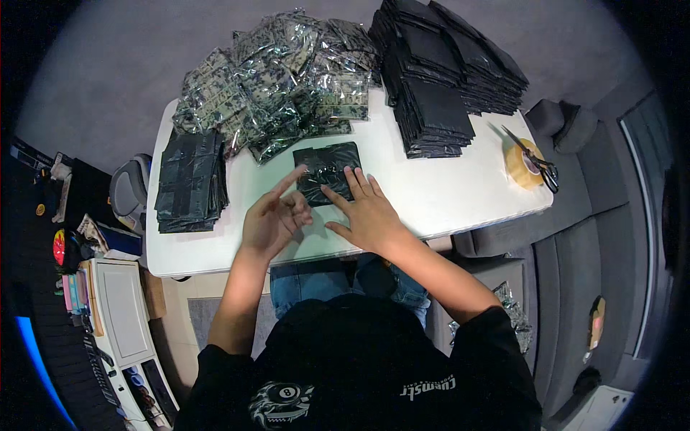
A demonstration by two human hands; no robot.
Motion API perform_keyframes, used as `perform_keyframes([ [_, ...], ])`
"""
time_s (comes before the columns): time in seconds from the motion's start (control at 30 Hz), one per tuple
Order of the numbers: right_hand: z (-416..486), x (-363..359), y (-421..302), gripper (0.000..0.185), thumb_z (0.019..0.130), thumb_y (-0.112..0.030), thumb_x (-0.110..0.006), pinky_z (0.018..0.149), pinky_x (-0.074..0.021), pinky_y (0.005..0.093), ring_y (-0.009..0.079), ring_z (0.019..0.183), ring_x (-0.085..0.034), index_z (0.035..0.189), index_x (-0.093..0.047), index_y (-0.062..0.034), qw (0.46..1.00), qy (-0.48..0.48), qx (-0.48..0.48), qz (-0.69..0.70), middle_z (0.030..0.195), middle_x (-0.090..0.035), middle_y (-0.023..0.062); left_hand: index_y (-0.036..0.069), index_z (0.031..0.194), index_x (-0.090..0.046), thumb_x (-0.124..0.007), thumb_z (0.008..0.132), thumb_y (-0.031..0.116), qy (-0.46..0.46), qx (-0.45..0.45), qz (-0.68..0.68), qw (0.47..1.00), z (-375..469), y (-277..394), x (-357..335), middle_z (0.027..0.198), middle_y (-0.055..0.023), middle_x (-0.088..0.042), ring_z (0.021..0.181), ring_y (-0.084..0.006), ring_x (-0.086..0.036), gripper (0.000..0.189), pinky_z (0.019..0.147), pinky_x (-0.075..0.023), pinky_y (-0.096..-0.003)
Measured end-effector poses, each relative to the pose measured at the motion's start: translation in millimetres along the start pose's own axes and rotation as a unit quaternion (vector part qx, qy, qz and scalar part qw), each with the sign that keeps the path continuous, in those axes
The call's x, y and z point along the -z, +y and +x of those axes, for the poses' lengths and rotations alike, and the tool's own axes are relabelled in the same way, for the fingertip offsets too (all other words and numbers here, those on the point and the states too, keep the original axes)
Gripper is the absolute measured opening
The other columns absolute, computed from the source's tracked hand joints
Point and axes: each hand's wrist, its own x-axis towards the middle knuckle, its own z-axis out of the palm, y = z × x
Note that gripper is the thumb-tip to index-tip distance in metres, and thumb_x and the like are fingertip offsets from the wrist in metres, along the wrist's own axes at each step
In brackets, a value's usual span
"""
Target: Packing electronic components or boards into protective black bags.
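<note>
A black plastic package lies flat on the white table in front of me. My right hand rests palm down with spread fingers on its lower right part. My left hand is raised at the package's left side, index finger extended over its upper left area and the other fingers curled, holding nothing. Clear-wrapped camouflage-patterned packets form a heap behind it. At the left stands a stack of black packages; taller stacks of black plastic packages stand at the back right.
Black-handled scissors lie across a roll of tape near the table's right end. A grey sofa is to the right. Left of the table are a grey chair and a white cabinet.
</note>
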Motion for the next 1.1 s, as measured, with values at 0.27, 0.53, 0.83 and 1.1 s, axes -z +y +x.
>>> perform_keyframes([
  [0.27,1,-1,-2,0.074,0.105,-0.062,-0.052,0.13,-0.0219,0.0565,0.0493,0.159,-0.027,0.168,-0.038,-0.025,1.0,0.006,-0.001,-0.003,0.17,-0.027,0.0347,-0.002,0.164,-0.035,-0.045,0.111,0.033,-0.025,0.095,-0.123,0.988,16,-17,7,0.087,-0.0082,-0.062,0.081,-0.0217,-0.064,0.064,0.07,-0.0565,-0.0329],
  [0.53,1,-2,-3,0.075,0.104,-0.063,-0.052,0.13,-0.022,0.0558,0.0494,0.159,-0.027,0.168,-0.039,-0.0251,1.0,0.013,0.002,-0.007,0.17,-0.028,0.0343,-0.001,0.162,-0.037,-0.04,0.114,0.035,-0.031,0.135,-0.113,0.984,26,-15,18,0.092,-0.0096,-0.068,0.076,-0.0213,-0.069,0.06,0.064,-0.0588,-0.0319],
  [0.83,2,2,-4,0.076,0.105,-0.064,-0.049,0.132,-0.015,0.0556,0.0457,0.162,-0.022,0.169,-0.037,-0.0246,1.0,-0.012,-0.008,-0.011,0.171,-0.028,0.0326,0.001,0.161,-0.039,-0.04,0.115,0.035,-0.025,0.148,-0.078,0.986,26,-15,34,0.099,-0.0118,-0.07,0.085,-0.0225,-0.071,0.057,0.069,-0.0629,-0.0339],
  [1.1,1,1,-2,0.074,0.105,-0.063,-0.05,0.131,-0.0172,0.0563,0.0474,0.16,-0.026,0.168,-0.039,-0.0254,1.0,0.0,-0.003,-0.005,0.169,-0.03,0.0343,0.004,0.162,-0.037,-0.039,0.115,0.038,-0.013,0.155,-0.029,0.987,26,-14,35,0.101,-0.0132,-0.071,0.091,-0.0237,-0.072,0.058,0.072,-0.0632,-0.0357],
])
